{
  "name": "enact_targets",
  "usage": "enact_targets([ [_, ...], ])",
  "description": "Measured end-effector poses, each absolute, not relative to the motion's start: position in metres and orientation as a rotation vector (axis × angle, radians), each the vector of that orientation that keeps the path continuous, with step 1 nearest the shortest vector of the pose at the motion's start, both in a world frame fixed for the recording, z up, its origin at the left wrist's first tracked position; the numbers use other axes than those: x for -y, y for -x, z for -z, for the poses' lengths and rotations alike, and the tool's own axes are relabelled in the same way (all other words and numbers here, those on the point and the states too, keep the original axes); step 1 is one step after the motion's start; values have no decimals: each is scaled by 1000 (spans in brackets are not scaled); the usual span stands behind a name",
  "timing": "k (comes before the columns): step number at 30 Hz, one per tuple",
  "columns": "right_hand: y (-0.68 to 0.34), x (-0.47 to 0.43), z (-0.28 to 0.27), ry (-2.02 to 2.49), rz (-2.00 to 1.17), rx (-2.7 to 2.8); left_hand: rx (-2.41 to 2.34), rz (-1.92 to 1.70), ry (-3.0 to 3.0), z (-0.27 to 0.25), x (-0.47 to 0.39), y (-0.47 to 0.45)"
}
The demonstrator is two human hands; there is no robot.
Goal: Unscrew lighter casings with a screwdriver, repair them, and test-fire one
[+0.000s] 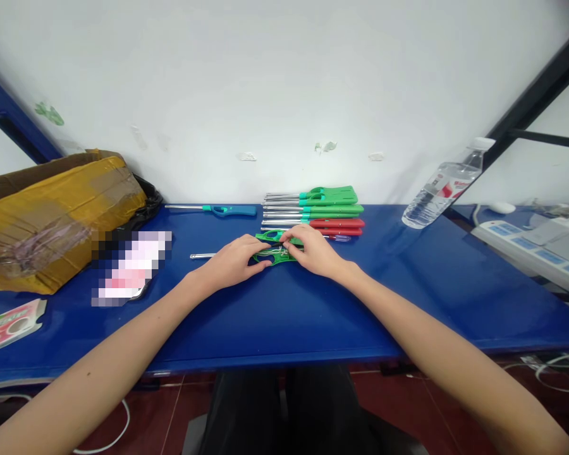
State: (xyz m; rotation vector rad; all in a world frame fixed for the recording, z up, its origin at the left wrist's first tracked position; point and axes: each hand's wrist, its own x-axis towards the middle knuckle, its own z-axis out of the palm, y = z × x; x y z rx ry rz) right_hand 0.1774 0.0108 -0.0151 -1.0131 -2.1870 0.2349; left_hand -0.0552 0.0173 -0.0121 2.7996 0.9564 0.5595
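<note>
A long-necked gas lighter (281,258) lies opened on the blue table, its green casing showing small inner parts and its metal tube (202,256) pointing left. My left hand (234,260) is closed over the tube end of the casing and holds it down. Over the handle end, my right hand (313,251) pinches thumb and forefinger together among the inner parts; the piece between the fingertips is too small to make out. Just behind lie green lighters (341,194) and red lighters (336,224) in a row. A screwdriver with a clear handle (340,238) is partly hidden by my right hand.
A blue lighter (234,210) lies by the wall. On the left are a taped cardboard box (71,215), a blurred-out phone-like object (133,265) and a printed card (12,325). A water bottle (443,186) and a white power strip (535,253) stand at right.
</note>
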Motion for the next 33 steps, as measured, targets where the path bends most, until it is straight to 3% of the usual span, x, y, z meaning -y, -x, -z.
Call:
enact_targets([
  [33,-184,-1,16,958,-158,2359,-1007,-542,-2735,14,-18,59],
])
